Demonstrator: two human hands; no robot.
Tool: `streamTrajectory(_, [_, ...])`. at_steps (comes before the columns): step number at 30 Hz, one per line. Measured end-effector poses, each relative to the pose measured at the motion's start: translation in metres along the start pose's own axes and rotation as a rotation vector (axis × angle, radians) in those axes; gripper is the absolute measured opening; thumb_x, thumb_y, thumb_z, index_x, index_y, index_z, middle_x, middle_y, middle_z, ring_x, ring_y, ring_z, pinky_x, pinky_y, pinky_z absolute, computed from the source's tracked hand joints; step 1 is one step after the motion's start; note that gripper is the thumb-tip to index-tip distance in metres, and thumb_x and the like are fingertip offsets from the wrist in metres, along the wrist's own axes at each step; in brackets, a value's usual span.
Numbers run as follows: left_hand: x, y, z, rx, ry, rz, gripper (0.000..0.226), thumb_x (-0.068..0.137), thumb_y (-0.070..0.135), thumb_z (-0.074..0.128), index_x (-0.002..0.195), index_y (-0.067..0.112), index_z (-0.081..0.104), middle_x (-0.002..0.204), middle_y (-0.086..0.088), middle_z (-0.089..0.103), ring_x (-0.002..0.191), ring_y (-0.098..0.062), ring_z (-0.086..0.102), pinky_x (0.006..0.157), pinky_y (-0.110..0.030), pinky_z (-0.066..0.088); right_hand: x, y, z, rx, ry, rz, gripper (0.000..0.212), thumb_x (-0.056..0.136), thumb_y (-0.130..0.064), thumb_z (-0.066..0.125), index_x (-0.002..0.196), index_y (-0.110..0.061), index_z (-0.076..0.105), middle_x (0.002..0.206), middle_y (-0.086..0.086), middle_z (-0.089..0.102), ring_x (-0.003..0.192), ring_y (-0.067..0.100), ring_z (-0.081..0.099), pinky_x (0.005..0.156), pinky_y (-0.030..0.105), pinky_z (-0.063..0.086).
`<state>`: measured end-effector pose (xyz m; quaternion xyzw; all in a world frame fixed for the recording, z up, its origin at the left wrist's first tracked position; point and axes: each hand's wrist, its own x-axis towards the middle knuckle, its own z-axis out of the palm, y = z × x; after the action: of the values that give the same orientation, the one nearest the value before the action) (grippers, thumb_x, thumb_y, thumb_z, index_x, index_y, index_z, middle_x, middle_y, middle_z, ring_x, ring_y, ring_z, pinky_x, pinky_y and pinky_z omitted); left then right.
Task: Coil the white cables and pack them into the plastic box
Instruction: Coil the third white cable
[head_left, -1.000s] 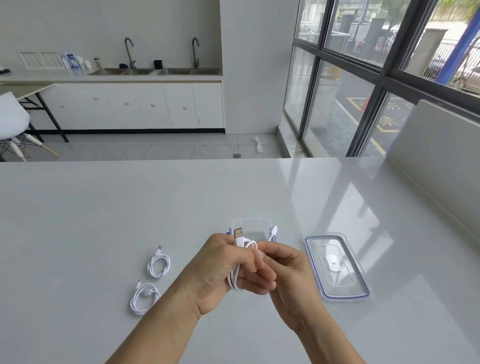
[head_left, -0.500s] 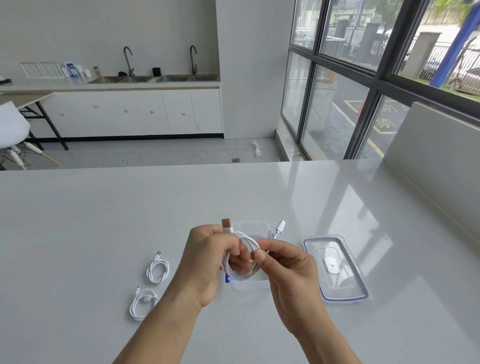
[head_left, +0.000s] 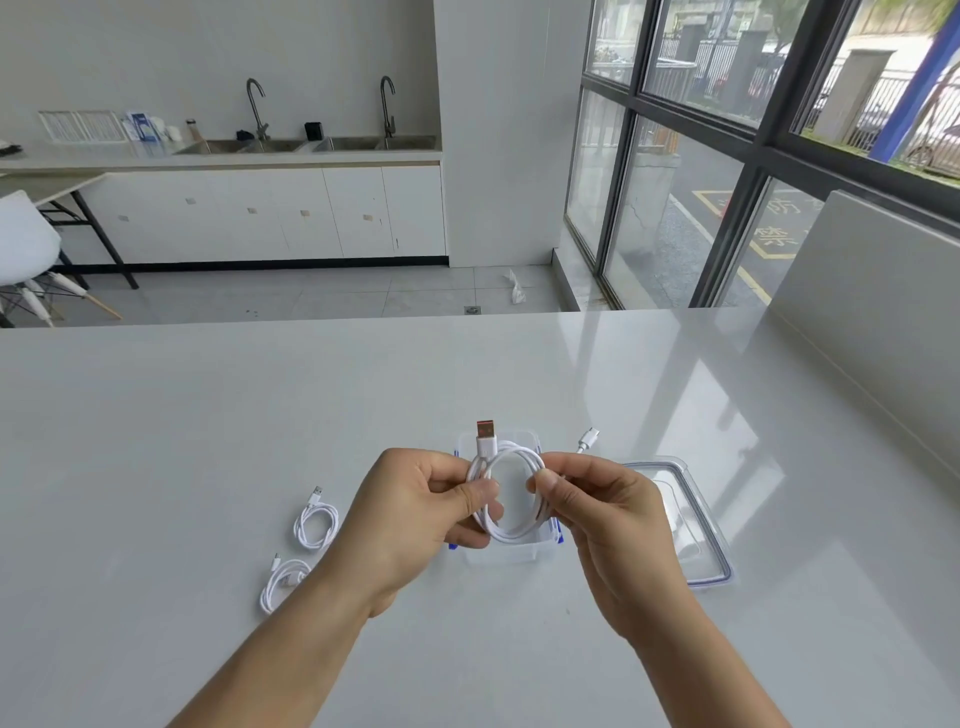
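Observation:
A white cable (head_left: 511, 532) is wound into a round loop and held up between both hands, just above the clear plastic box (head_left: 506, 556). My left hand (head_left: 415, 514) pinches the loop's left side, with the USB plug pointing up above its thumb. My right hand (head_left: 597, 504) pinches the loop's right side, and the small plug sticks out beyond its fingers. Two more coiled white cables lie on the table to the left, one farther (head_left: 314, 522) and one nearer (head_left: 280, 584). The box sits mostly hidden behind the hands.
The box's clear lid (head_left: 696, 525) with a blue seal lies flat to the right of the box. The white table (head_left: 208, 441) stretches wide around. A raised white panel (head_left: 872, 291) stands along its right side.
The hands have drawn apart, opening the bunched cable into a wide round loop. The view has tilted up slightly.

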<state>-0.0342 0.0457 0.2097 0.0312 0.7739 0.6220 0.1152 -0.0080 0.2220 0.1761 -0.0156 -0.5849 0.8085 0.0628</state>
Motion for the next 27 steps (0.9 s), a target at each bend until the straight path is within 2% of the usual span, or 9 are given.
streamTrajectory(6, [-0.003,-0.001,-0.003,-0.087,0.009,-0.053,0.017,0.090,0.008,0.067,0.081,-0.002,0.078,0.080,-0.019,0.077,0.067,-0.035,0.071,0.077,-0.046,0.063,-0.002,-0.006,-0.007,-0.143,0.019,0.000,0.026,0.096,0.003,0.057,0.114,-0.009,0.071,0.089,0.013,0.078,0.080,0.025,0.072,0.073,0.034,0.058])
streamTrajectory(11, [-0.006,-0.001,-0.002,-0.191,-0.072,-0.071,0.018,0.090,0.005,0.067,0.080,-0.007,0.077,0.082,-0.026,0.074,0.069,-0.030,0.068,0.065,-0.033,0.060,-0.007,-0.004,-0.010,-0.599,0.006,-0.034,0.078,0.096,0.004,0.049,0.151,-0.045,0.021,0.058,-0.005,0.061,0.051,0.020,0.060,0.060,0.034,0.058])
streamTrajectory(14, [-0.006,-0.001,0.002,-0.253,-0.106,-0.096,0.019,0.090,0.005,0.066,0.079,-0.007,0.076,0.079,-0.022,0.074,0.069,-0.029,0.068,0.065,-0.032,0.059,-0.005,-0.010,-0.013,-0.449,0.027,0.048,0.095,0.098,0.001,0.053,0.152,-0.051,-0.005,0.055,-0.007,0.056,0.045,0.018,0.051,0.052,0.037,0.052])
streamTrajectory(16, [-0.006,-0.002,0.004,-0.272,-0.108,-0.099,0.020,0.090,0.006,0.066,0.079,-0.007,0.076,0.079,-0.021,0.074,0.069,-0.029,0.068,0.065,-0.032,0.059,-0.002,-0.010,-0.017,-0.245,0.087,0.094,0.092,0.098,0.002,0.056,0.151,-0.051,0.001,0.051,-0.004,0.050,0.042,0.016,0.043,0.051,0.037,0.046])
streamTrajectory(18, [-0.006,-0.003,0.005,-0.278,-0.106,-0.101,0.019,0.090,0.006,0.066,0.079,-0.006,0.076,0.079,-0.021,0.075,0.068,-0.030,0.068,0.064,-0.032,0.059,-0.002,-0.006,-0.017,-0.177,0.117,0.108,0.065,0.098,0.000,0.056,0.143,-0.038,0.029,0.049,-0.007,0.048,0.039,0.014,0.037,0.054,0.040,0.041])
streamTrajectory(20, [-0.005,-0.003,0.006,-0.279,-0.110,-0.108,0.019,0.089,0.005,0.066,0.078,-0.006,0.076,0.078,-0.022,0.074,0.067,-0.030,0.069,0.063,-0.032,0.059,-0.004,-0.001,-0.016,-0.264,0.130,0.114,0.030,0.098,-0.002,0.056,0.125,-0.015,0.053,0.051,-0.006,0.050,0.037,0.014,0.037,0.053,0.043,0.041])
streamTrajectory(21, [-0.005,-0.003,0.007,-0.281,-0.112,-0.114,0.019,0.089,0.005,0.066,0.078,-0.006,0.076,0.078,-0.022,0.074,0.067,-0.030,0.069,0.062,-0.032,0.059,-0.006,0.001,-0.016,-0.374,0.118,0.104,0.022,0.098,-0.002,0.055,0.115,-0.015,0.060,0.051,-0.007,0.052,0.036,0.015,0.039,0.052,0.043,0.044])
streamTrajectory(24, [-0.004,-0.004,0.005,-0.280,-0.113,-0.133,0.018,0.089,0.005,0.067,0.079,-0.006,0.076,0.077,-0.022,0.074,0.067,-0.030,0.070,0.062,-0.032,0.059,-0.007,0.000,-0.019,-0.739,-0.020,0.030,0.039,0.096,-0.005,0.049,0.093,-0.034,0.075,0.061,-0.009,0.063,0.038,0.017,0.050,0.046,0.029,0.046])
streamTrajectory(27, [-0.002,-0.005,0.002,-0.283,-0.119,-0.152,0.018,0.089,0.005,0.066,0.082,-0.007,0.076,0.078,-0.022,0.074,0.067,-0.029,0.070,0.061,-0.032,0.059,-0.008,-0.005,-0.025,-0.807,-0.157,0.017,0.045,0.098,-0.005,0.052,0.079,-0.038,0.075,0.063,-0.010,0.062,0.045,0.014,0.053,0.051,0.023,0.047])
